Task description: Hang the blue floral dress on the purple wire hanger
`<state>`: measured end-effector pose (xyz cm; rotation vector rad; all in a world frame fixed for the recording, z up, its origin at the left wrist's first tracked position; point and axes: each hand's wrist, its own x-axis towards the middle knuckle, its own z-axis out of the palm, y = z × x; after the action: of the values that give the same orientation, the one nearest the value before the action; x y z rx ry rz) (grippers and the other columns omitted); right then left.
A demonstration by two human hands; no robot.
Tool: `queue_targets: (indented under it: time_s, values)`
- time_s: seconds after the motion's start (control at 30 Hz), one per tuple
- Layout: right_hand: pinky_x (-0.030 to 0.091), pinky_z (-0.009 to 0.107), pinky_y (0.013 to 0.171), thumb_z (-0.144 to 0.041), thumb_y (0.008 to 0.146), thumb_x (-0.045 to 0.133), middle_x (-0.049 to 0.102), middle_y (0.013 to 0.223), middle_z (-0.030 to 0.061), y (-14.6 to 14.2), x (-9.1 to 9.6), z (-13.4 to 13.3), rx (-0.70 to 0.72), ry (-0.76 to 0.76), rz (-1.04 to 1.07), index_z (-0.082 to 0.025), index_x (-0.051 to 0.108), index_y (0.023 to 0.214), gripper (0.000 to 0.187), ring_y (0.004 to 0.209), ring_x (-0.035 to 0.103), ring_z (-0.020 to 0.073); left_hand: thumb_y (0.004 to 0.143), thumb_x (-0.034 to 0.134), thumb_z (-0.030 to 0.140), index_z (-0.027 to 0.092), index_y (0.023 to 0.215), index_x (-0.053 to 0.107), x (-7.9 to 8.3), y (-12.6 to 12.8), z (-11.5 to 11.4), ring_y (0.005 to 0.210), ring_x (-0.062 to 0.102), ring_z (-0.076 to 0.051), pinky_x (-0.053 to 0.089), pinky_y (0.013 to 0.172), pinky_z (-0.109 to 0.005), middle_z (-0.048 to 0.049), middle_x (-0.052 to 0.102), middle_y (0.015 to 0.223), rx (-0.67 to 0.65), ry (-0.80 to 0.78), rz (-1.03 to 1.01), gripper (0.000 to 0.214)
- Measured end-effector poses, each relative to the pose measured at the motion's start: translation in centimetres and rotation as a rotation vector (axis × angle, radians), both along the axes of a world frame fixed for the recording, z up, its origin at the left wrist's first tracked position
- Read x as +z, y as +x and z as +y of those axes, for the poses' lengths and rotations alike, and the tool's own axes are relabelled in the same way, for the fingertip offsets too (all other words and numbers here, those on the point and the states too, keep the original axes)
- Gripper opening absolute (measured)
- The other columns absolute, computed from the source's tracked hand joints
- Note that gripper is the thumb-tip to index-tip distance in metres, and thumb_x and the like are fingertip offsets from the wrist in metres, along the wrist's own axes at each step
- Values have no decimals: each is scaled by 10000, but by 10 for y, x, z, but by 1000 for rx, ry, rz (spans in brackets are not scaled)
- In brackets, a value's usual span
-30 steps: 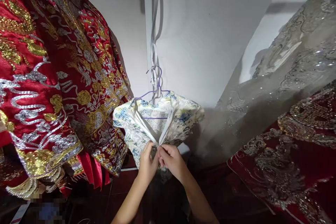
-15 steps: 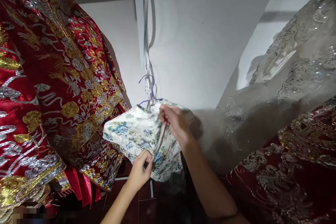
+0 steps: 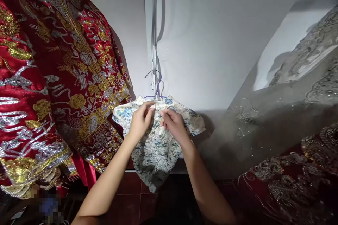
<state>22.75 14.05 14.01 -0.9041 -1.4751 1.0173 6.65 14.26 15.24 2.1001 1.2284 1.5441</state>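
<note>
A white floral garment [image 3: 155, 144] with short sleeves and blue-green print hangs on a purple wire hanger [image 3: 158, 85]. My left hand [image 3: 142, 117] pinches the cloth at the front of the neckline, left of its middle. Just to the right, my right hand [image 3: 172, 121] has its fingers curled together against the upper front of the garment. Both hands are close together beneath the hanger. The fingertips partly cover what they pinch, so I cannot make out any fastener between them. Below, the body of the garment hangs down in gathered folds.
Left stands a red embroidered jacket [image 3: 87, 66] with gold and silver motifs. On the right are a pale sheer beaded gown [image 3: 314, 66] and a dark red embroidered garment [image 3: 290, 182]. A white pole [image 3: 151, 17] runs up the wall [image 3: 211, 49]; the floor [image 3: 129, 186] has dark red tiles.
My left hand has risen from the garment's lower edge to the neckline. My right hand has shifted slightly lower. The garment front, earlier pulled askew, now hangs straighter and faces me.
</note>
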Motion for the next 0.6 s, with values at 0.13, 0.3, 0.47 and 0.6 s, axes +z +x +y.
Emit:
queue_targets:
  time_s: [0.13,0.3,0.47,0.6]
  values:
    - [403,278,503,-514,894,555,616,580,-19,-9,12,4,-17,26,-49,-229,634,970,306,489,514,159,977,507,282,235,1299,519,16,-4,9,613,543,-143,402,617,-251,17,587,737,28,51,73,325]
    - [408,268,512,-505,884,554,615,571,-24,-20,18,11,-80,38,-99,-225,631,935,295,489,533,153,963,524,323,222,1123,618,27,-10,6,593,563,-144,398,613,-242,15,623,703,70,75,107,211]
    - [405,256,539,-495,866,583,609,559,-35,-28,14,8,-208,69,-125,-233,614,916,268,517,560,155,938,541,297,203,1054,644,30,-10,6,576,564,-159,367,593,-243,11,624,654,82,18,216,182]
    - [392,256,530,-501,892,546,588,552,-39,-27,14,-2,-229,75,-81,-236,564,855,267,494,518,148,977,474,320,197,1002,636,28,-11,-2,583,554,-155,369,595,-242,10,611,660,-59,24,199,205]
